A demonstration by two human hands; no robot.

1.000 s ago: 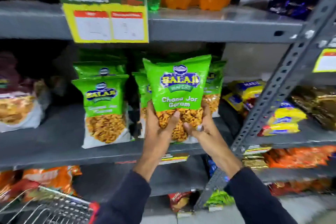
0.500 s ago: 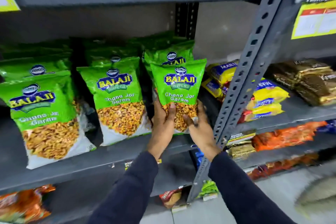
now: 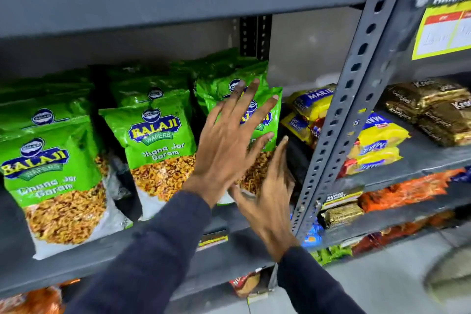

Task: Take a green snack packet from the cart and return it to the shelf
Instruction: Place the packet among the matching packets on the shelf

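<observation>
The green snack packet [image 3: 270, 120] stands upright on the grey shelf [image 3: 178, 257], at the right end of a row of the same green packets. My left hand [image 3: 229, 145] is spread flat in front of its face, fingers apart, holding nothing. Just below and to the right, my right hand [image 3: 267, 201] is also spread, its fingertips by the packet's lower right corner. Whether either hand touches the packet I cannot tell. Most of the packet is hidden behind my left hand. The cart is out of view.
Two more green packets [image 3: 158, 145] [image 3: 51, 186] stand to the left. A perforated grey upright post [image 3: 341, 120] rises right of my hands. Yellow biscuit packs [image 3: 379, 140] and brown packs [image 3: 428, 109] lie beyond it. Orange packs [image 3: 407, 188] fill the lower shelf.
Both hands have let go of the green packet, which now stands on the shelf. My left hand has risen and spread across its front; my right hand has opened beside it.
</observation>
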